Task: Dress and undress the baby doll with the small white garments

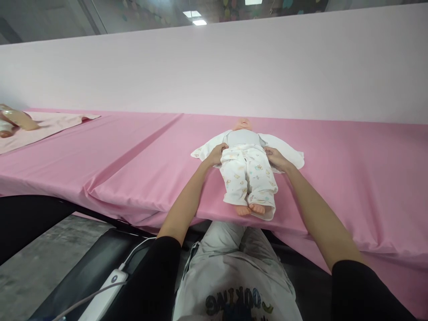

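Note:
A baby doll (242, 125) lies on its back on a pink cloth, its feet toward me. It wears patterned white baby pants (248, 171), and a white top (284, 150) is spread open beneath it with the sleeves out to both sides. My left hand (217, 154) is closed at the left side of the pants' waistband. On the opposite side my right hand (276, 158) has its fingers closed at the waistband too. The fingertips of both hands are partly hidden by fabric. The doll's bare feet (249, 209) show below the pant legs.
The pink cloth (140, 156) covers a long table against a white wall (207, 71). At far left, part of another doll (20, 119) lies on a pale cloth (56, 129). A white power bank (107, 290) with cables rests on the black seat (83, 267) beside me.

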The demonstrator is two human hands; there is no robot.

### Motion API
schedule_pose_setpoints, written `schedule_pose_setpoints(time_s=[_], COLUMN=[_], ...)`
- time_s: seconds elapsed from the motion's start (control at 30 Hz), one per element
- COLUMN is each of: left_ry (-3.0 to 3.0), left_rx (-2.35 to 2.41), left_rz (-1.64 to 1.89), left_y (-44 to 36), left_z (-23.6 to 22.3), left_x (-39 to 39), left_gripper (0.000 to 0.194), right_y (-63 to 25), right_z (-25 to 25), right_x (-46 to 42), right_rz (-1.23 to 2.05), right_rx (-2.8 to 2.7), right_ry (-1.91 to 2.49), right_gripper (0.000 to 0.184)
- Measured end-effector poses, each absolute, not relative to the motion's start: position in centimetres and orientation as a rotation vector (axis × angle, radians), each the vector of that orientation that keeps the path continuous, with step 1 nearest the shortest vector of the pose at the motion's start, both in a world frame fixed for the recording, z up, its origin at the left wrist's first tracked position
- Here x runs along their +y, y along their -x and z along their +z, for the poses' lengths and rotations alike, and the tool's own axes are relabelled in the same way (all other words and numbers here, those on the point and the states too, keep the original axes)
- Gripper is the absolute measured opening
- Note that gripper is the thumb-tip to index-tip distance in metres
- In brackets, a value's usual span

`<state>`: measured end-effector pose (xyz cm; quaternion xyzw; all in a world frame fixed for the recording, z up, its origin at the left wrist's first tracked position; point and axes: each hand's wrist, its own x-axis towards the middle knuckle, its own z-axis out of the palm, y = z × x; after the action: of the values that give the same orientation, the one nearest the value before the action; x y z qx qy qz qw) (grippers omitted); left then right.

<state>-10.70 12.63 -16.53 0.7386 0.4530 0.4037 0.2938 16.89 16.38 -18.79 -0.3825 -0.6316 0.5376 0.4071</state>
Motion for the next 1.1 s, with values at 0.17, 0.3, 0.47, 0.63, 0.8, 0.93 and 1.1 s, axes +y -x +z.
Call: schedule_pose_setpoints(time_s=[0.17, 0.3, 0.47, 0.63, 0.8, 0.93, 1.1], left_ry=[-1.901, -1.766, -1.780, -1.927, -2.079, -2.134, -2.016], left_rx=[1.192, 1.220, 1.260, 1.374, 1.569, 1.621, 1.481], left_rz=[1.050, 0.953, 0.935, 0.936, 0.827, 0.716, 0.873], left_y=[11.1, 10.9, 10.7, 10.8, 10.5, 10.2, 9.6], left_z=[-17.5, -18.3, -18.7, -19.0, -18.7, -18.1, -18.2], left_x=[12.9, 13.2, 13.3, 13.8, 14.1, 14.1, 13.8], left_gripper=[0.030, 0.038, 0.037, 0.041, 0.018, 0.015, 0.016], right_y=[-16.6, -16.2, -15.4, -15.7, -16.1, -15.3, -14.1], right_z=[-19.1, -19.0, -18.7, -19.3, -19.7, -19.9, -20.3], right_x=[16.4, 16.2, 16.0, 16.5, 16.9, 17.3, 17.9], right_rz=[1.355, 1.297, 1.111, 0.629, 0.361, 0.677, 1.048], right_rx=[-1.550, -1.587, -1.598, -1.807, -1.894, -1.741, -1.413], right_ry=[0.937, 0.922, 0.918, 1.095, 1.061, 0.895, 0.941], right_gripper=[0.036, 0.039, 0.043, 0.017, 0.012, 0.029, 0.050])
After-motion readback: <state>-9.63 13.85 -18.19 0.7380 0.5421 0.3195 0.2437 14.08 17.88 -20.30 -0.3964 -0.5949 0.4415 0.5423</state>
